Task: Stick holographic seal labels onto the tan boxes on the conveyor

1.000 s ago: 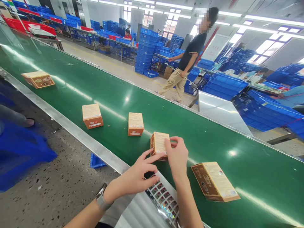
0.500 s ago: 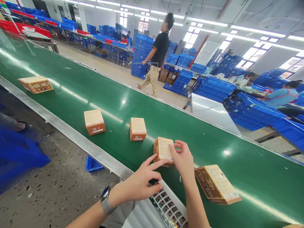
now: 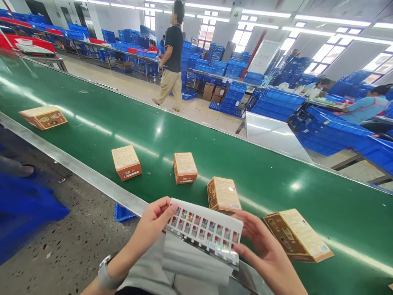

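A white sheet of small shiny stickers [image 3: 204,223] spans the space between my hands, in front of the belt's near edge. My left hand [image 3: 158,217] pinches its left end, thumb on top. At the right end, my right hand [image 3: 264,241] has its thumb on the sheet's edge and its fingers curled by the far corner; its exact grip is partly hidden. Just beyond the sheet sits a brown and cream box [image 3: 223,194], with a small shiny sticker on top. To the right lies another box [image 3: 297,235], also bearing a small sticker.
The green conveyor belt [image 3: 147,110] runs diagonally across the view. Further left on it are a box [image 3: 186,167], a second box [image 3: 126,162] and a third box [image 3: 44,116]. A person [image 3: 173,57] walks beyond the belt, near stacked blue crates [image 3: 276,108].
Both hands have left the nearer box and now hold up the sticker sheet, turned lengthwise. A small sticker shows on that box's top. The walking person has moved left.
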